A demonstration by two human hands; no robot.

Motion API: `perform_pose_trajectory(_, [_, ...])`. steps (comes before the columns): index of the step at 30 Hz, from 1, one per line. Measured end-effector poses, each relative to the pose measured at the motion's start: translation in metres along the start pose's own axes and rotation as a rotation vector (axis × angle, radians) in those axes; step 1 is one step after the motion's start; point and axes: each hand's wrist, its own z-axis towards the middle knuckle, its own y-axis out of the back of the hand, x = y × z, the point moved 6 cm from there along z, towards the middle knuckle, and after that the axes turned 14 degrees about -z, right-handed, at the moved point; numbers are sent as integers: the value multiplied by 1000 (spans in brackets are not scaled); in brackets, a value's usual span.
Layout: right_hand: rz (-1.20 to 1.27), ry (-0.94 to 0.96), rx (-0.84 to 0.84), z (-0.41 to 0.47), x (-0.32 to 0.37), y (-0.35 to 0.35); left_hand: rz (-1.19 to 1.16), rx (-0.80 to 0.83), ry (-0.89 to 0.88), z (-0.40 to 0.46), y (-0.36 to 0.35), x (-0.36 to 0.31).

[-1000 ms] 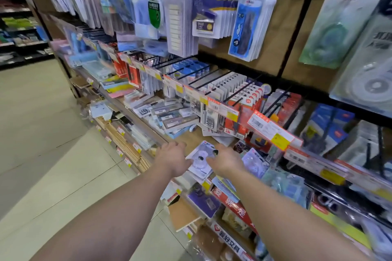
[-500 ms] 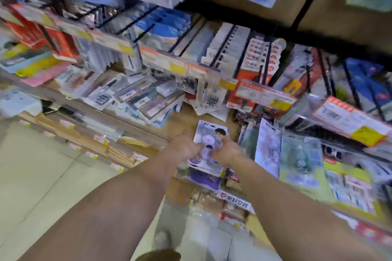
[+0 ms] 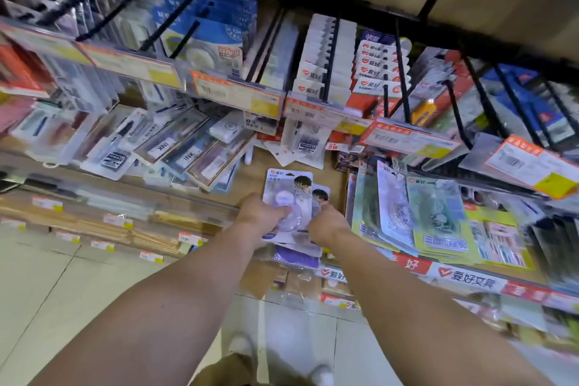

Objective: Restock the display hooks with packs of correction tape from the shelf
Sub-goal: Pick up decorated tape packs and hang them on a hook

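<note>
Two packs [image 3: 286, 194] now, formerly one.

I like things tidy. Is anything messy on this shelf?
Yes. Loose white packets lie scattered flat on the wooden shelf under the hooks, and the ink packs beside them lean in a crooked pile. The correction tape packs in both hands look fine.

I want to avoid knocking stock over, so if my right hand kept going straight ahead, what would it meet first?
Probably the loose white blister packs lying on the wooden shelf, past the lilac correction tape packs that the right hand grips; depth is unclear.
</note>
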Motion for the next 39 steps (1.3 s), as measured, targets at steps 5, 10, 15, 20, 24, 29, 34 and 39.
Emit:
perform_pose_trajectory(5, [282, -103, 55, -12, 0, -1, -93, -21, -4, 5, 12, 7])
perform_pose_trajectory(10, [603, -200, -50, -16, -10, -18, -295, 21, 31, -2, 25, 13])
perform_pose_trajectory(15, [911, -132, 97, -36, -6, -39, -359, 91, 63, -17, 33, 21])
perform_pose_trajectory(20, [1039, 31, 85, -55, -16, -31, -386, 168, 59, -36, 22, 18])
perform_pose_trajectory(24, [1035, 119, 3, -69, -37, -15, -436, 169, 12, -51, 6, 8])
perform_pose_trajectory(29, [1100, 153, -76, -90, -94, -5, -455, 225, -113, -94, -37, -8])
perform_pose_trajectory(34, [1159, 140, -171, -128, -189, 6, -465, 328, -182, -162, -113, -6])
perform_pose_trajectory(39, [1228, 105, -272, -179, -310, 31, -428, 470, -259, -252, -213, -13])
